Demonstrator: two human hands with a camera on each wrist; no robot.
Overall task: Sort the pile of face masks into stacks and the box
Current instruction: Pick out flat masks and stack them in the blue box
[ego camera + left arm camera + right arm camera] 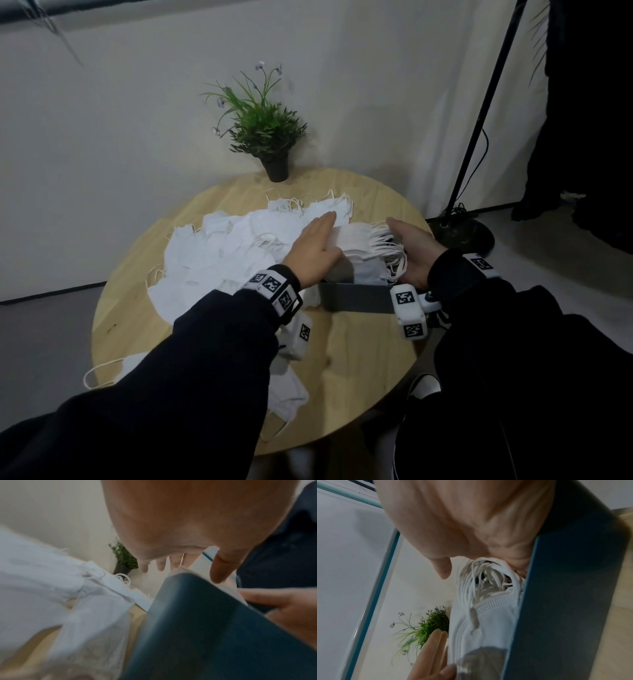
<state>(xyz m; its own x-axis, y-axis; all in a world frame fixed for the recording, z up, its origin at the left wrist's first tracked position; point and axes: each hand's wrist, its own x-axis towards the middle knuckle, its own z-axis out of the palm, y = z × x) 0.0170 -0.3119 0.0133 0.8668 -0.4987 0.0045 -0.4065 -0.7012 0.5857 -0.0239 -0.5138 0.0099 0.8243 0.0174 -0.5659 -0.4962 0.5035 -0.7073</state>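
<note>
A dark blue-grey box (356,298) stands on the round wooden table (359,359). A stack of white masks (356,240) sits upright in the box, its ear loops (481,577) fanning out to the right. My left hand (317,240) lies flat against the stack's left side with straight fingers. My right hand (407,246) faces it, palm against the ear loops, so the stack is between both palms. A loose pile of white masks (219,253) covers the table's left half, beside the box (205,628).
A potted plant (263,130) stands at the table's far edge, close to the wall. A black lamp stand (459,233) rises from the floor to the right. A few loose masks (287,394) lie near the front edge under my left forearm.
</note>
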